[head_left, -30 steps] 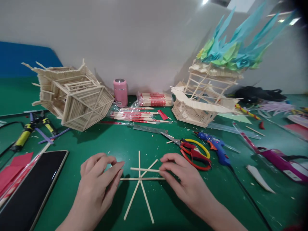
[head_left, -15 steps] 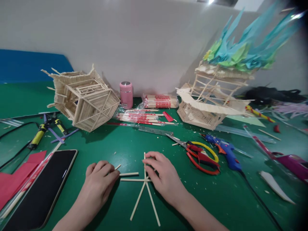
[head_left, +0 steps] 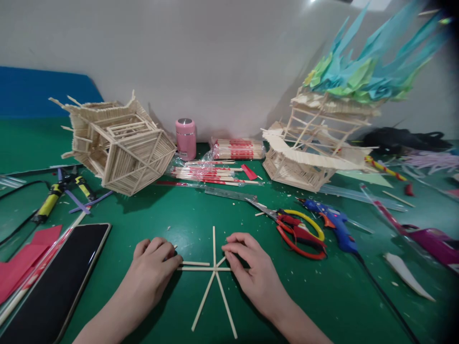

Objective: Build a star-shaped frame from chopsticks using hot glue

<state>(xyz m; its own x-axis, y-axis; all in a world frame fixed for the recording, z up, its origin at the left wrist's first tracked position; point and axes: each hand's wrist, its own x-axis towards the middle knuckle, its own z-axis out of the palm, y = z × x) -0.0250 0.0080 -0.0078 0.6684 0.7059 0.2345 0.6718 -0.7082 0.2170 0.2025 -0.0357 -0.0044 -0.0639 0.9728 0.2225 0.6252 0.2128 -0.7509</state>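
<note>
Thin wooden sticks point(head_left: 204, 301) lie on the green table in a star, meeting at one centre point. One stick point(head_left: 214, 243) points straight away from me, and others point left, right and towards me. My left hand point(head_left: 156, 265) is closed left of the star on wooden sticks; one point(head_left: 196, 263) juts out to the right, just above the star's left arm, and a short tip shows above the fingers. On the star's right side, my right hand point(head_left: 251, 272) pinches the diagonal stick point(head_left: 221, 261), whose far end the fingers hide.
Scissors point(head_left: 299, 234) and a blue glue gun point(head_left: 333, 222) lie to the right. A phone point(head_left: 60, 282) and pliers point(head_left: 53, 198) are at left. Behind stand two stick models point(head_left: 132, 148) point(head_left: 297, 165), a pink flask point(head_left: 185, 138) and packs of sticks point(head_left: 236, 149).
My right hand has left the stick pointing away from me and moved slightly right and nearer, onto the diagonal one. My left hand has shifted a little right relative to the star.
</note>
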